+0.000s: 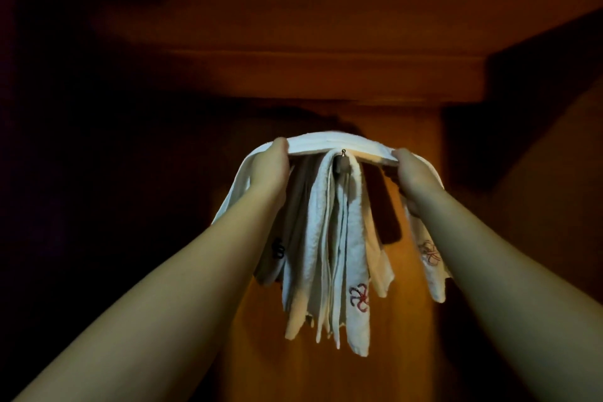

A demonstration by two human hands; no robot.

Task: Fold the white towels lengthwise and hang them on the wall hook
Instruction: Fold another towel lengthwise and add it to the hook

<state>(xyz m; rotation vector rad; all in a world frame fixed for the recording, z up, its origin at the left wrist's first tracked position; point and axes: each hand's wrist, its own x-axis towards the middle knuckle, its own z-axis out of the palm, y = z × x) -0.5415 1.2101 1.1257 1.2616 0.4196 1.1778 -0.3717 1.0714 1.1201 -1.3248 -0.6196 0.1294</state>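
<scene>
Up against the brown wood wall (pixel 339 75), dim and shadowy, so hard to see well. Lots of white towels (pixel 329 254) already hung in a thick bunch from one small hook (pixel 343 160), ends dangling down, some with red stitched marks. Just above the hook, one more folded towel (pixel 339 143) stretched flat between both hands, its middle right over the hook's tip, its loose ends hanging down outside each arm. Left hand (pixel 272 163) closed tight on the left part of the towel. Right hand (pixel 412 171) closed tight on the right part.

Could go wrong in a few ways, by my guess. Hook very full already, with little room left on it. Could miss the tip and slide down the front of the bunch. Could land off-middle, with one end heavier, then slip off sideways to the floor. Could push the front towels off while pressing down. Could come unfolded if one hand lets go first. Safest to keep the middle over the tip, lower slowly behind it, and let go with both hands together.
</scene>
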